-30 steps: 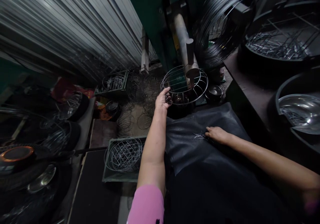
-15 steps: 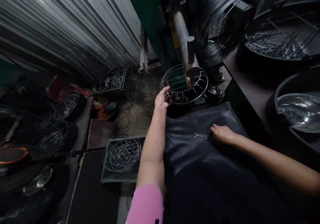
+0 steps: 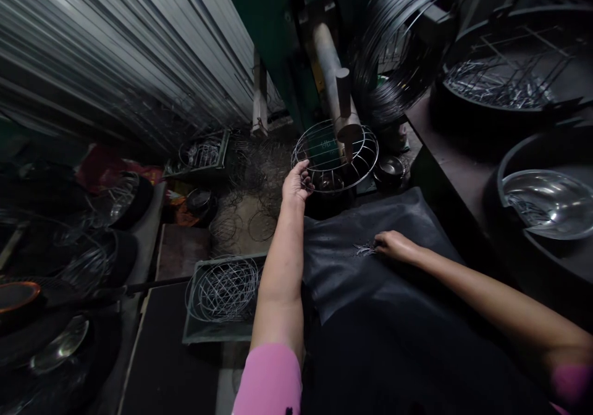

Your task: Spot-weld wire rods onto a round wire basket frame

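Observation:
My left hand [image 3: 297, 180] is closed on the near-left rim of a round wire basket [image 3: 343, 188]. The basket sits at the machine's thick metal arm [image 3: 330, 50], whose pointed lower tip reaches down inside the wire ring. A dark apron or cloth [image 3: 343, 279] covers my lap. On it lies a small pile of short curved wire pieces [image 3: 364, 250]. My right hand [image 3: 393, 245] is at the right end of this pile with its fingers bunched together; the fingertips touch the wire pieces, and whether one is pinched cannot be made out.
A green crate [image 3: 197, 331] with wire grids stands left of my arm. A large wire coil [image 3: 398, 38] hangs beside the machine. To the right, a dark pan [image 3: 500, 109] holds short wire pieces, and a metal bowl [image 3: 565, 199] lies in another pan. Wire rings litter the floor [image 3: 241, 217].
My right hand has moved left, onto the end of the wire pile. My left hand keeps its hold on the basket rim. The whole view has shifted slightly.

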A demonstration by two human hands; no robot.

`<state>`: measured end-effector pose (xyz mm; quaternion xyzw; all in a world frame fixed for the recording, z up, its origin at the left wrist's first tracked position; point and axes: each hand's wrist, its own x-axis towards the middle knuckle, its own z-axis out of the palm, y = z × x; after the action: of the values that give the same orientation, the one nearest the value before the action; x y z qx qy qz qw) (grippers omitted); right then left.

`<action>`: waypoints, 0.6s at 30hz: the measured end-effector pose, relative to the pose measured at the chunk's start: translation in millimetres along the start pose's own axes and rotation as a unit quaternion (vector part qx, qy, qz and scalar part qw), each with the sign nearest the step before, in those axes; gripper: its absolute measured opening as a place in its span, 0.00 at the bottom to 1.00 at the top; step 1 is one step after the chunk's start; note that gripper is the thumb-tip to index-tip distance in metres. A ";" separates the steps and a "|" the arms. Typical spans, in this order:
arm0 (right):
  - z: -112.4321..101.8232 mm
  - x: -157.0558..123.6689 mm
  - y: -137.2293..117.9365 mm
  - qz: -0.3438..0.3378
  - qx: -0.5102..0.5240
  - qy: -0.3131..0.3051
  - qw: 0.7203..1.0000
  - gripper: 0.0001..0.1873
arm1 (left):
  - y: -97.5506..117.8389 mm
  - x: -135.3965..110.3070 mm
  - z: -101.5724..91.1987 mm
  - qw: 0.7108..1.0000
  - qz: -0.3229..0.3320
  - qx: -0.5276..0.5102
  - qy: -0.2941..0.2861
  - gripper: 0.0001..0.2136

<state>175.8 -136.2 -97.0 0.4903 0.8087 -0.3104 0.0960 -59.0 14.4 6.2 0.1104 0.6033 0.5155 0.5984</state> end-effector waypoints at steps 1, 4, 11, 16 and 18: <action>-0.7 0.5 -2.6 0.000 -0.028 -0.015 1.000 0.08 | 0.3 -0.2 0.1 1.000 -0.001 0.000 0.000 0.17; -0.4 -0.5 -6.9 0.014 -0.095 -0.048 0.994 0.11 | 0.8 -0.7 -0.1 1.000 -0.004 0.003 -0.002 0.16; 18.0 -11.3 -15.6 0.031 -0.145 -0.088 0.985 0.16 | 0.6 -0.5 0.8 1.000 0.001 0.003 -0.001 0.17; 13.4 -24.7 -13.4 0.020 -0.138 -0.099 0.985 0.17 | 2.2 -2.4 0.5 1.000 -0.002 0.010 -0.003 0.18; 2.9 -34.0 -0.8 0.014 -0.093 -0.096 0.991 0.16 | 2.2 -3.0 0.5 1.000 0.002 0.011 -0.002 0.18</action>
<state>191.6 -163.1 -83.3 0.4585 0.8142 -0.2780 0.2228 -58.9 13.3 9.8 0.1196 0.6075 0.5095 0.5975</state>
